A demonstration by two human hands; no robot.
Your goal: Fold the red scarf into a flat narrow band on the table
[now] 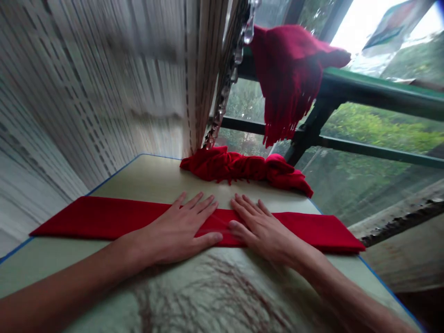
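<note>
A long red scarf (114, 217), folded into a flat strip, lies across the table from its left edge to its right edge. My left hand (183, 226) rests flat on the strip's middle, fingers spread and tips reaching past the far edge. Close beside it my right hand (258, 226) also lies on the scarf, palm down with fingers stretched out. A narrow bit of red cloth shows between the two hands. Neither hand grips anything.
Behind the strip, a bunched red scarf (243, 167) lies along the table's far edge. Another fringed red scarf (291, 78) hangs over a green window rail (381, 95). A string curtain (104, 83) borders the left. The pale table (138, 178) has blue edging.
</note>
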